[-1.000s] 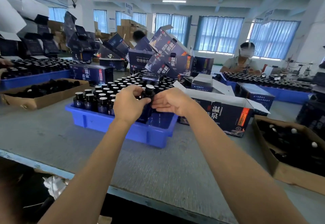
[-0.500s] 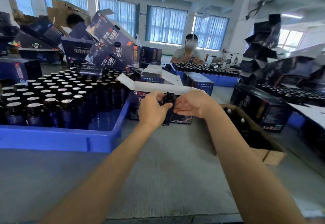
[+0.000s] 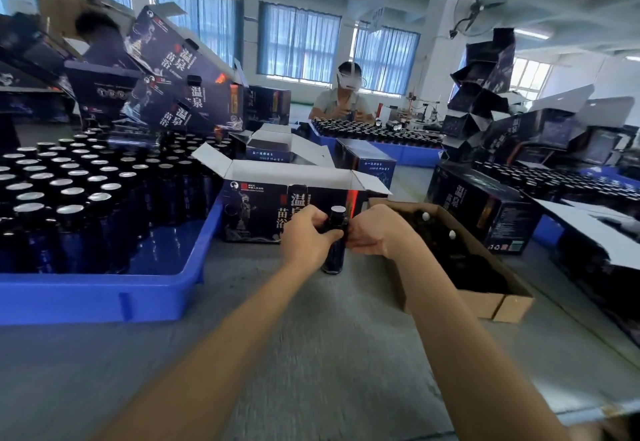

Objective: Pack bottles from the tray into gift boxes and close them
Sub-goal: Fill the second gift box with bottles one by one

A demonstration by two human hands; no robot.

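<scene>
Right of the blue tray (image 3: pixel 104 297), I now have the dark bottle (image 3: pixel 335 255) clear of its rows. A second ago it was over the tray's near corner, and it has travelled to just in front of the open gift box (image 3: pixel 256 212), above the bench (image 3: pixel 311 343). My left hand (image 3: pixel 304 239) wraps its shoulder and my right hand (image 3: pixel 375 232) pinches the neck. I judge the pick done; next it goes over the raised flap and in.
</scene>
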